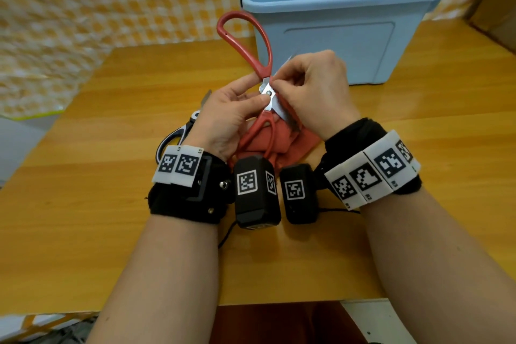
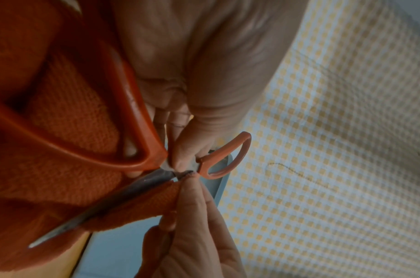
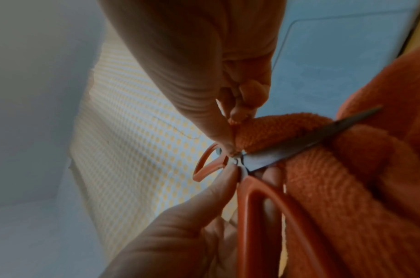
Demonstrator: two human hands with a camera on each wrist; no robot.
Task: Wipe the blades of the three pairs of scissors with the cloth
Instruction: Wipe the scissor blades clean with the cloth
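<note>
The left hand [image 1: 223, 117] pinched the red scissors [image 1: 269, 93] at the pivot above the table [image 1: 83, 218]; the right hand [image 1: 315, 89] grasped the cloth [image 3: 335, 178] round one blade. A blue bin [image 1: 343, 22] stood at 12 o'clock, black-handled scissors [image 1: 178, 134] at 9, partly hidden. Only the wrist views showed the cloth folded over the blade.

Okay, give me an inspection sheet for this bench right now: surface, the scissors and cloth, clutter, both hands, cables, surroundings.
Surface: wooden table, bare in front of the arms.
Job's things: red scissors opened wide, held above the orange cloth; a black-and-white pair of scissors lies on the table by the left wrist. A third pair: nothing seen.
Clutter: open blue plastic bin at the back of the table; no contents visible.
Grippers: left hand pinches the scissors at the pivot; right hand pinches the cloth against a blade near the pivot.
Cables: thin black cord by the wrist cameras.
Surroundings: yellow checked sheet behind the table.
</note>
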